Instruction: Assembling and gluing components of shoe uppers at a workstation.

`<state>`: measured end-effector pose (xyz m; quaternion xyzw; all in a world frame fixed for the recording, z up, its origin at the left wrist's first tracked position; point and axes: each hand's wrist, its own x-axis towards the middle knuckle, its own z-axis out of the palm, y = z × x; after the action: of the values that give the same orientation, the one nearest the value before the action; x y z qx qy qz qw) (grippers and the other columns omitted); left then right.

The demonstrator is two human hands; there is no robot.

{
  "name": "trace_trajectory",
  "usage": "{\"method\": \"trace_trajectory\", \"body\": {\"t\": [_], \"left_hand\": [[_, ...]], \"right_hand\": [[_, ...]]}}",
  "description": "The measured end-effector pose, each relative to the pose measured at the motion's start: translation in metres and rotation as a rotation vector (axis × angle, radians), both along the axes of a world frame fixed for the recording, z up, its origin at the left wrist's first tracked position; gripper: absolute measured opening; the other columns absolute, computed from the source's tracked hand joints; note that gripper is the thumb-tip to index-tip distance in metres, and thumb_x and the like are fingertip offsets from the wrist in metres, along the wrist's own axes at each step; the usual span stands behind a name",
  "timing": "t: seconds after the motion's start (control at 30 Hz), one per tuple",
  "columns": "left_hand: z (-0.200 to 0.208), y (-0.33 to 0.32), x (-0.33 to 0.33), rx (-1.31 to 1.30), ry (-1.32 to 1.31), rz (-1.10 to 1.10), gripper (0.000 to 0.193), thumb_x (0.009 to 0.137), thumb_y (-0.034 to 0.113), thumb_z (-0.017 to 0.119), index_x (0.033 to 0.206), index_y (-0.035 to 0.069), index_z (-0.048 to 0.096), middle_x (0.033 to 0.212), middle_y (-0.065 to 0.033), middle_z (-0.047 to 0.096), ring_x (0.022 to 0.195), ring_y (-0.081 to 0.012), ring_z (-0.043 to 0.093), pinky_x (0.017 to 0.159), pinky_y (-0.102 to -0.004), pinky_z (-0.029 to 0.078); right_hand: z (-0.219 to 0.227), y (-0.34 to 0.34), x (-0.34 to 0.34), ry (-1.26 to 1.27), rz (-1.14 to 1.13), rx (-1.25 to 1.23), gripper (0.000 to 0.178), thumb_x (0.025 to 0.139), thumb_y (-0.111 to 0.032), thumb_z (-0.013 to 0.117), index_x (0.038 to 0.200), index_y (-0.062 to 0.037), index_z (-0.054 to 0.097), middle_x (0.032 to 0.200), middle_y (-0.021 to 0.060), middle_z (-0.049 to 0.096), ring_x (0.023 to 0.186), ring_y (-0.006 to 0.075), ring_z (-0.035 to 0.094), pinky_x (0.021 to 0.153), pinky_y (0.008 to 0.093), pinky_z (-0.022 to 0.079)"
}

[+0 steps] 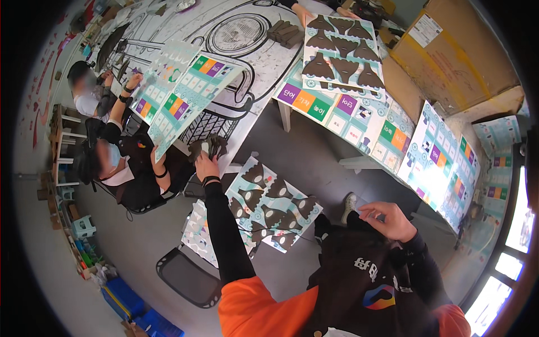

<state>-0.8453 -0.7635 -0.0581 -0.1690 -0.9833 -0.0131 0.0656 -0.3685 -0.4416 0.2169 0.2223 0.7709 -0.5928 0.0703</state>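
Note:
My left hand [206,166] is stretched out to the left and grips a fanned stack of dark brown cut-out card pieces [209,146] next to the table edge. My right hand [388,220] hovers over my lap with its fingers curled toward each other; whether it pinches anything is unclear. Below my left arm lies a pale blue printed sheet [274,205] covered with several dark brown die-cut shapes.
A long table [264,62] bears a large line drawing, a second sheet of brown shapes [342,53] and colourful game boards [179,95]. Two people sit at the left [120,163]. Another person's hand [303,14] reaches in at the top. A cardboard box [455,53], a black stool [188,276] and blue crates [132,306] are nearby.

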Motion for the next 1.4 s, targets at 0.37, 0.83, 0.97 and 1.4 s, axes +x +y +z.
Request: {"method": "trace_trajectory", "body": {"t": [0.37,0.83,0.97,1.4], "left_hand": [[0.011,0.011,0.005,-0.053,-0.071,0.035,0.054,0.087,0.032,0.076,0.127,0.001,0.058,0.112,-0.0161,0.066,0.105,-0.0338,0.064,0.09,-0.0405,0.052],[0.045,-0.001,0.028,-0.012,0.302,0.049,0.028,0.097,0.011,0.053,0.123,0.002,0.056,0.11,-0.0123,0.068,0.101,-0.026,0.068,0.086,-0.0373,0.054],[0.094,0.022,0.106,0.276,0.27,-0.015,0.044,0.093,0.009,0.055,0.136,-0.002,0.052,0.125,-0.02,0.064,0.114,-0.0335,0.063,0.095,-0.0414,0.05],[0.173,0.216,0.485,1.315,-1.599,-0.114,0.046,0.092,0.004,0.054,0.137,-0.001,0.054,0.122,-0.0076,0.066,0.111,-0.0161,0.063,0.096,-0.0308,0.05]], "right_hand": [[-0.002,-0.001,0.007,-0.02,0.011,-0.009,0.032,0.089,0.003,0.061,0.12,0.0021,0.067,0.099,0.0089,0.073,0.089,0.0148,0.069,0.077,0.0276,0.053],[0.013,-0.006,0.019,-0.004,0.067,-0.009,0.031,0.089,0.002,0.061,0.119,0.0011,0.067,0.096,0.0092,0.073,0.087,0.0167,0.07,0.079,0.0291,0.054],[0.025,0.005,0.054,0.007,0.022,0.058,0.031,0.088,0.0,0.062,0.119,0.001,0.066,0.096,0.0095,0.073,0.085,0.0174,0.07,0.079,0.0293,0.054],[-0.005,0.103,0.119,0.157,0.144,0.591,0.072,0.095,-0.046,0.064,0.141,0.0048,0.042,0.134,0.0289,0.056,0.124,0.0394,0.057,0.101,0.0473,0.048]]}}
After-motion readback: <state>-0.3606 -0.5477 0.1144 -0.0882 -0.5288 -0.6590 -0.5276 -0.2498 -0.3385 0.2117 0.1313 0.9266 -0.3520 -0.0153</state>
